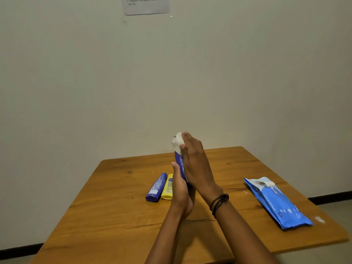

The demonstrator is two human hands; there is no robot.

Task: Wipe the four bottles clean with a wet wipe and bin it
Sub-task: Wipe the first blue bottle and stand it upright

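Note:
My left hand [181,191] grips the lower part of a blue bottle [180,161] and holds it upright above the wooden table [118,216]. My right hand [194,161] is wrapped round the bottle's upper part and presses a white wet wipe [177,142] against its top. Most of that bottle is hidden behind my hands. Another blue bottle [156,187] and a yellow bottle [168,187] lie side by side on the table, just left of my hands. I see no fourth bottle.
A blue pack of wet wipes [278,202] lies on the right side of the table with its flap peeled back. A printed sheet [145,5] hangs on the wall above. The table stands against the wall. No bin is in view.

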